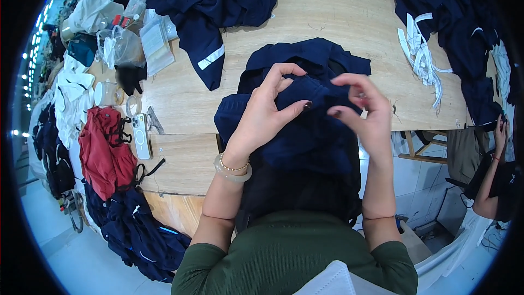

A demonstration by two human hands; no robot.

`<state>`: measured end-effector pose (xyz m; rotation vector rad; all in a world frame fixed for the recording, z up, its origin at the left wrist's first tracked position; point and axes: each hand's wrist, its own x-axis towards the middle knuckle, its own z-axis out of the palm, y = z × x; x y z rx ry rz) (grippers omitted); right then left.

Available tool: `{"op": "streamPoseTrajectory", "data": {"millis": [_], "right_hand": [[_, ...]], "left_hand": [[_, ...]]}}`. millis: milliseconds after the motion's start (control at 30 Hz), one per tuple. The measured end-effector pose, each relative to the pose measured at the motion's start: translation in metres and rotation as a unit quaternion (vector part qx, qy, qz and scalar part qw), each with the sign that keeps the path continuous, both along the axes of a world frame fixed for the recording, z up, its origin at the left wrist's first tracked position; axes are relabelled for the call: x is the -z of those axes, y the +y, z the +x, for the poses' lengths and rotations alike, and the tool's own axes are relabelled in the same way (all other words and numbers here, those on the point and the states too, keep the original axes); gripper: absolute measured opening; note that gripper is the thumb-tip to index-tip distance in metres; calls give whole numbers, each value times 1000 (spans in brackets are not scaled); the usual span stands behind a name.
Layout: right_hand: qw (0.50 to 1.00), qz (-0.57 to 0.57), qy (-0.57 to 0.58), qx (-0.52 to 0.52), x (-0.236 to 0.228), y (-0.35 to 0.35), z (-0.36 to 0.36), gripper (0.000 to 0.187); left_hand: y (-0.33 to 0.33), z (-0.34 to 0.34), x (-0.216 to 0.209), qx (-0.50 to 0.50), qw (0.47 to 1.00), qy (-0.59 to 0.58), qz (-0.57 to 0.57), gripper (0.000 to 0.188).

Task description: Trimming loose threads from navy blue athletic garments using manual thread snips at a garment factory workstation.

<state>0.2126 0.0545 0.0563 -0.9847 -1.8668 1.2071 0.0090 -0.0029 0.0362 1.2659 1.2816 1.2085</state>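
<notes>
A dark navy garment (314, 125) lies bunched at the table's near edge and hangs down toward my lap. Part of it is blurred between my hands. My left hand (270, 101) is at the garment's left side, thumb and index finger spread apart with navy cloth between them. Its other fingers are curled and partly hidden. Over the right side, my right hand (368, 104) has its thumb and index finger apart, the remaining fingers bent inward. No cloth shows pinched between those two fingertips. Bracelets (233, 168) circle my left wrist.
More navy garments lie at the far left (213, 0) and right (436, 16). White strips (420, 60) are heaped at the right. Left of me are a red bag (106, 150), a phone (141, 135) and plastic bags (123, 46). Another person's arm (491, 169) shows at the right.
</notes>
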Motion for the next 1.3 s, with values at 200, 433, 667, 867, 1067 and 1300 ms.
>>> {"op": "streamPoseTrajectory", "data": {"millis": [200,433,667,867,1067,1300], "right_hand": [[975,208,-72,10,33,-2,-26,33],[999,37,16,31,35,-3,-30,10],[987,-102,118,37,24,8,-15,5],[993,80,-75,-54,26,8,-31,31],[994,107,-7,-28,42,16,-25,19],[999,-37,21,-12,35,21,-15,8]], "left_hand": [[1,1,-3,-5,999,45,1,46],[1,-5,4,-9,998,20,-65,46],[0,-5,4,-20,997,23,-77,45],[2,-6,3,4,997,39,-72,42],[2,-7,4,4,995,54,-84,37],[3,-8,4,-10,995,42,-95,35]]}}
